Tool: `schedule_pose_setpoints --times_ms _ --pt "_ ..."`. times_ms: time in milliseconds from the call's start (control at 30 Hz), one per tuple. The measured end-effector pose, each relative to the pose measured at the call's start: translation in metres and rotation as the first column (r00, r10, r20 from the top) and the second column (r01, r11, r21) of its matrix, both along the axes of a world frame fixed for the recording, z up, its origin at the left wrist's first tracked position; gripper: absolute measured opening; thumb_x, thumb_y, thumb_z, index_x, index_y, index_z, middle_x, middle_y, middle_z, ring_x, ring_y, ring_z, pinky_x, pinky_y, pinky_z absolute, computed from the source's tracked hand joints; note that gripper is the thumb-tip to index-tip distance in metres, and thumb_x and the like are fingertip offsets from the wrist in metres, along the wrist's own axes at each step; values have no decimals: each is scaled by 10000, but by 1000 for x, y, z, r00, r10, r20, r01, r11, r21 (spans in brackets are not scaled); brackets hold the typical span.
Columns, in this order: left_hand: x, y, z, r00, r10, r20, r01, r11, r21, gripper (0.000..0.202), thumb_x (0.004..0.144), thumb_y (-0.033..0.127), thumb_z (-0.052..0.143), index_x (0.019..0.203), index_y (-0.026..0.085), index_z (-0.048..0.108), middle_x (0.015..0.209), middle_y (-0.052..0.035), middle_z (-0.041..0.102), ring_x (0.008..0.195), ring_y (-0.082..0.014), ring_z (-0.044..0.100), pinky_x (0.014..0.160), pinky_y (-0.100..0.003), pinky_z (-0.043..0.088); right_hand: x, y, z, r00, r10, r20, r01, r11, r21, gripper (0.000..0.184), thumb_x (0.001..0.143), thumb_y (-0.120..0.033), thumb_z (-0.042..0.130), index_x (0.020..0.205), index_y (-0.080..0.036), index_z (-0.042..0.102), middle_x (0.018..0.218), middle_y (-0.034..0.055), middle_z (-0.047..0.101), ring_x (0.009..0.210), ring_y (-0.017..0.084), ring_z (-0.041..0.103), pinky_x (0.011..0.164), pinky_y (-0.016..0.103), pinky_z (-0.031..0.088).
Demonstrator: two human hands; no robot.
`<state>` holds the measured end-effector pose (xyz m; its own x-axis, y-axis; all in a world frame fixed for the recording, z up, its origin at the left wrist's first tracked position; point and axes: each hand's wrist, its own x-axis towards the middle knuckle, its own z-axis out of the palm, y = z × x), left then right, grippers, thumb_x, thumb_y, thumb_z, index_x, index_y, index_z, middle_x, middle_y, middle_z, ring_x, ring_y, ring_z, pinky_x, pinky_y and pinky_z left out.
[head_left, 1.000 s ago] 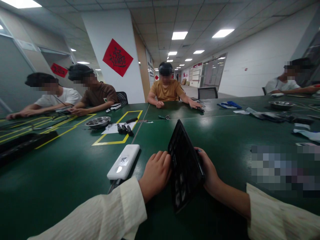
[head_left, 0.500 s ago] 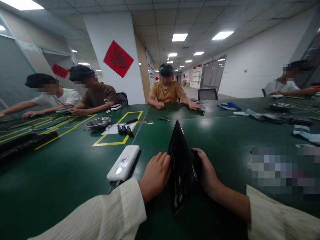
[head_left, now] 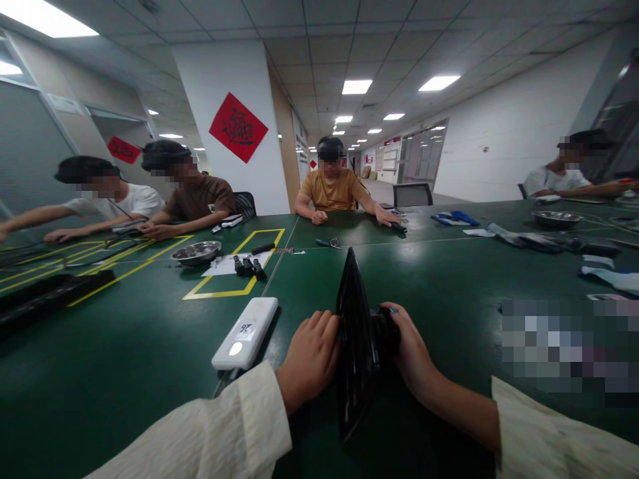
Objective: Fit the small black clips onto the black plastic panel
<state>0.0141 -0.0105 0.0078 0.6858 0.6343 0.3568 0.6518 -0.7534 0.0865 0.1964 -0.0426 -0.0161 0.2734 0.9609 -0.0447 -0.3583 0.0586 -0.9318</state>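
Observation:
Upright in front of me stands a glossy black flat panel (head_left: 355, 359), like a small screen, seen nearly edge-on. A dark, chunky part (head_left: 387, 336) sticks out of its right side. My right hand (head_left: 412, 349) is closed around that part, thumb on top. From the other side my left hand (head_left: 312, 356) presses curled fingers against the panel; its fingertips are hidden. Left of that hand lies a white power bank (head_left: 245, 336) with a label and a cable at its near end.
On the green table (head_left: 164, 372) are a metal bowl (head_left: 196, 253), several black cylindrical parts (head_left: 249, 267) on white paper, and pliers (head_left: 328, 243). Another bowl (head_left: 556, 219) and cloth-like items (head_left: 524, 237) lie right. A person in a yellow shirt (head_left: 332, 189) sits opposite; others sit at both sides.
The panel has turned slightly more edge-on, and its top has tipped a little left. Both hands keep their hold. My view has tilted slightly upward.

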Motion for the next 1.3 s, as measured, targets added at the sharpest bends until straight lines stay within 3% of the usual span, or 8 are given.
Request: schedule_pose_setpoints --times_ms 467,900,1133,1300 --pt "1 4 -6 993 -14 119 27 994 -107 222 898 206 263 878 162 481 861 -82 552 799 -214 476 741 -356 434 2 4 -6 998 45 -39 -45 999 -9 345 743 -486 543 1018 -278 527 732 -22 556 689 172 542 541 255 406" --pt "4 5 -4 955 119 272 -11 930 -368 339 920 343 229 868 171 516 888 -79 590 826 -207 525 796 -352 436 -1 5 -8 998 62 -21 -62 998 -25 360 758 -480 535 1045 -266 500 836 2 580 727 179 566 546 256 426" --pt "4 5 -1 949 135 286 -31 939 -341 396 920 375 231 814 166 550 834 -70 597 789 -211 514 749 -354 434 -2 5 -9 996 94 -1 -94 995 -28 356 753 -486 532 1034 -272 489 762 -18 553 562 131 502 462 234 373" --pt "3 8 -4 941 81 329 8 965 -260 440 935 361 231 747 175 583 787 -59 605 834 -211 486 789 -363 414 -3 3 -7 995 96 17 -96 995 -20 353 748 -466 541 1035 -266 490 726 -22 529 576 134 497 464 230 367"
